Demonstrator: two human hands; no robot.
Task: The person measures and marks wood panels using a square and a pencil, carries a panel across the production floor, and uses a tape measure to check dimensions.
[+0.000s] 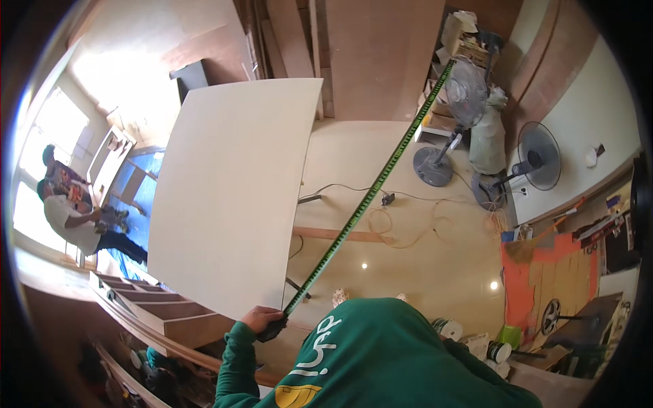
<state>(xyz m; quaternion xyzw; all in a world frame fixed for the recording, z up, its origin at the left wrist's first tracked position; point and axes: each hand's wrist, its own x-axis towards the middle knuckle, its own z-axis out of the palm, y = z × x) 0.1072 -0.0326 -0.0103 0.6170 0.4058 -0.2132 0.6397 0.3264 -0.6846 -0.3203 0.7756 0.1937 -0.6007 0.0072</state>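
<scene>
The fingers of the left hand [257,319] are curled closed around a dark case [274,331], with little gap showing; the single fingertips are too small to tell apart. From the case, just beside the fingers, a green blade [371,192] runs out straight, slanting up and to the right, its far end well apart from them by a standing fan [467,94]. The right hand lies out of sight, so how its fingers stand and what they hold cannot be told.

Just above the left fingers is the near right corner of a large pale board [231,187], which spreads up and away from them; whether they touch it is unclear. Thin dark legs show past its right edge, near the fingers. To their left is a wooden frame [197,329] with compartments. Close on their right is the wearer's green top [388,347].

Farther up and right of the fingers, a plank [343,234] lies on the glossy floor [408,268], with an orange cord [381,228] beyond it. Well to their right is a second fan [539,156]. Far to their left, two people [78,221] are by a window.
</scene>
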